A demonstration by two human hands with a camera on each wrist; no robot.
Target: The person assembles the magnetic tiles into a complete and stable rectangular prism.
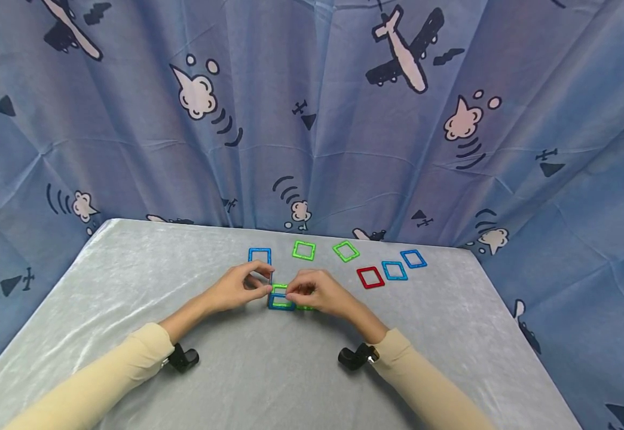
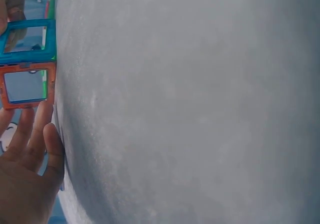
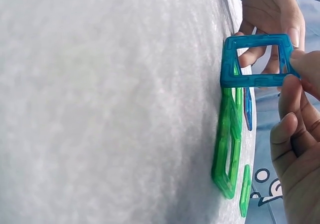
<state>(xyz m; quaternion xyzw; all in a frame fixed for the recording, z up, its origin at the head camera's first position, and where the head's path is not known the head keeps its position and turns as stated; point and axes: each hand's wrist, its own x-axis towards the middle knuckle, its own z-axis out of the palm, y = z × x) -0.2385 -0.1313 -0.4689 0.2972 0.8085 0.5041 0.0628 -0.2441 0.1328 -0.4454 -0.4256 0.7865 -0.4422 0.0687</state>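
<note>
In the head view, my left hand (image 1: pixel 239 286) and right hand (image 1: pixel 320 292) meet over a small cluster of square magnetic frame tiles. My right hand pinches an upper corner of an upright blue tile (image 3: pixel 229 58). Beside it stands an orange-red tile (image 2: pixel 27 66), its edge touching the blue one in the left wrist view. My left fingers (image 2: pixel 42 116) lie along that tile's other edge, thumb on the upper side. Green tiles (image 3: pixel 220 154) lie at the foot of the blue tile. Part of the cluster is hidden behind the hands.
Toward the back of the pale cloth-covered table (image 1: pixel 183 382) lie two green tiles (image 1: pixel 304 258) and a blue tile (image 1: pixel 260 249). A red tile (image 1: pixel 367 269) and two more blue tiles (image 1: pixel 394 263) lie to the right. A patterned curtain (image 1: pixel 312 119) hangs behind.
</note>
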